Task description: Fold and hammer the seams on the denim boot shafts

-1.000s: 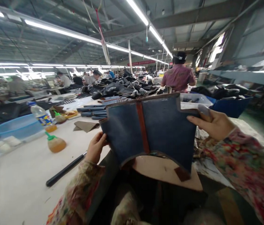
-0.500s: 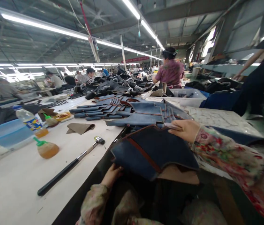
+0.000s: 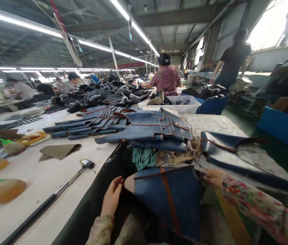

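Observation:
A blue leather panel (image 3: 169, 200) with a brown strap across it hangs over my lap, its folded edge uppermost. At its upper right corner, my right hand (image 3: 214, 177) is closed on the leather; a small pale thing by those fingers is too blurred to name. My left hand (image 3: 112, 197) has its fingers pinched together at the panel's upper left, against a pale flap. Just beyond lies a stack of similar blue leather pieces (image 3: 144, 124), above a crumpled green cloth (image 3: 144, 157). Another blue leather piece (image 3: 218, 141) rests on the right.
On the white table (image 3: 57, 177) at left lie a hammer (image 3: 57, 194), a folded brown piece (image 3: 61, 151) and glue bottles with green tips (image 3: 4, 190). Black pieces (image 3: 103, 90) are heaped farther back. Two co-workers (image 3: 164, 76) (image 3: 232, 61) stand beyond, near blue bins (image 3: 282, 126).
The panel has turned and come down toward my lap. My right hand has lowered with it, and my left hand has shifted up to its left corner. The view has swung right.

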`<act>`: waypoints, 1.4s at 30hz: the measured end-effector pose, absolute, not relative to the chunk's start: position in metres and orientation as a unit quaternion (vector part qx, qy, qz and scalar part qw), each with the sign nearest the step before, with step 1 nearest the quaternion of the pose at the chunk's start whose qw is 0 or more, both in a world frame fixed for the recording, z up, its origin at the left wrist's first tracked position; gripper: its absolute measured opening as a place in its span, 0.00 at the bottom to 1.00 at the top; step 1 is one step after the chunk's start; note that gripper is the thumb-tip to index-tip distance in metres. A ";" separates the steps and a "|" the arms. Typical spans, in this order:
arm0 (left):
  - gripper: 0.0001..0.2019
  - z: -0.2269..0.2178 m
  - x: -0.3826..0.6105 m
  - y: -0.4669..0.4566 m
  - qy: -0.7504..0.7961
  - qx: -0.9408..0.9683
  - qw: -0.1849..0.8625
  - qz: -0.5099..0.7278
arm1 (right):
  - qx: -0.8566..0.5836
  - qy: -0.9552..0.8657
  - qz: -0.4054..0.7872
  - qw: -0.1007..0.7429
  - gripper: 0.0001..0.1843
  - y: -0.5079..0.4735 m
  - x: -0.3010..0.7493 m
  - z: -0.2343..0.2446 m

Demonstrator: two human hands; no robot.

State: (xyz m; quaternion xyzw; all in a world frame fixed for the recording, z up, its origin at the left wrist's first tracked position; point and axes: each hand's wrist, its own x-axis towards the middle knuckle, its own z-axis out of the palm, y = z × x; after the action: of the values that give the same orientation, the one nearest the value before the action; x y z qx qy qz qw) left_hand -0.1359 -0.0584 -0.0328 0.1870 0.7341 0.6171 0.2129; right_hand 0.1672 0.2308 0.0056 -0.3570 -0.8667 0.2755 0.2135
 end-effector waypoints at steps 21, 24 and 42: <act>0.22 -0.012 -0.007 0.057 0.662 0.720 -0.091 0.188 | -0.274 -0.869 0.255 0.323 0.20 0.156 0.196 -0.066; 0.22 -0.012 -0.009 0.053 0.655 0.724 -0.120 0.177 | -0.281 -0.869 0.258 0.315 0.20 0.160 0.194 -0.070; 0.15 0.001 0.007 0.061 0.682 0.684 -0.091 0.244 | -0.305 -0.825 0.328 0.345 0.17 0.160 0.189 -0.061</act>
State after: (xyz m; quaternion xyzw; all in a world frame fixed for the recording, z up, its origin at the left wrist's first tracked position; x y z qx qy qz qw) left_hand 0.0075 0.0613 0.0012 0.6840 0.6816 0.2436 -0.0910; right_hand 0.1891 0.1596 -0.0611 -0.3050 -0.8250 0.3281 0.3445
